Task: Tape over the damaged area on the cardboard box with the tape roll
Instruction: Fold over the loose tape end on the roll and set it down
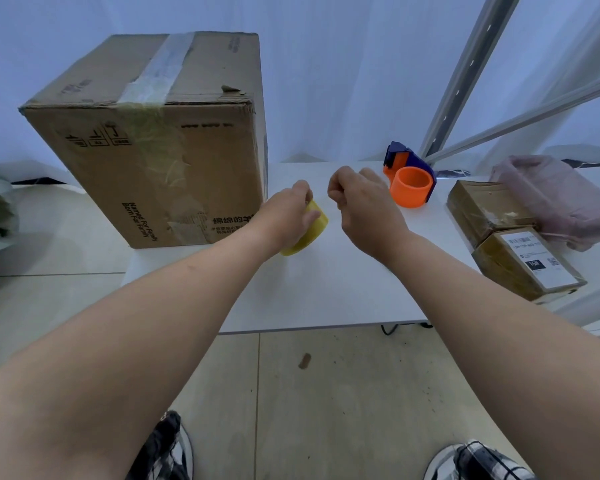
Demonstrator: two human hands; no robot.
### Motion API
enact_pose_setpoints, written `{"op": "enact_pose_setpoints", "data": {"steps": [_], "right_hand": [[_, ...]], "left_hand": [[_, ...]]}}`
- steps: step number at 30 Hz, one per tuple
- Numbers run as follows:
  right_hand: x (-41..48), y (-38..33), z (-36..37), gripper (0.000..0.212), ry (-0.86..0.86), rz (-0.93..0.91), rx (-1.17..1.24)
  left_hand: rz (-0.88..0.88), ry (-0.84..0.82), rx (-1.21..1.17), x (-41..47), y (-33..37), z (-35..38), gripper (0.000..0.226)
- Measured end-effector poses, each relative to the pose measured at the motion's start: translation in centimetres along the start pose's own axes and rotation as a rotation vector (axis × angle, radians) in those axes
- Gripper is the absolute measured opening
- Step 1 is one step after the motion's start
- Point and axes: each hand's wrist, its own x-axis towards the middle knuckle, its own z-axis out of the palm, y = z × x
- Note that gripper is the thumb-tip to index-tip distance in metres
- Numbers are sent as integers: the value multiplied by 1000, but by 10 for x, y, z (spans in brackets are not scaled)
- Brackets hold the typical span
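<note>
A large brown cardboard box stands on the left end of the white table. Clear tape runs along its top seam, and a small torn flap shows near the top's front right edge. My left hand grips a yellow tape roll just right of the box's lower corner. My right hand hovers close beside the roll with its fingers pinched together; whether a clear tape end sits between them is too faint to tell.
An orange and purple tape dispenser sits behind my right hand. Two taped brown parcels and a pink bag lie at the table's right. Metal shelf struts rise behind. Tiled floor and my shoes are below.
</note>
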Motion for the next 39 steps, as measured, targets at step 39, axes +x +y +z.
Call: {"op": "enact_pose_setpoints", "data": {"steps": [39], "right_hand": [[14, 10, -26, 9, -141, 502, 827]], "left_hand": [[57, 69, -665, 1, 3, -28, 11]]}}
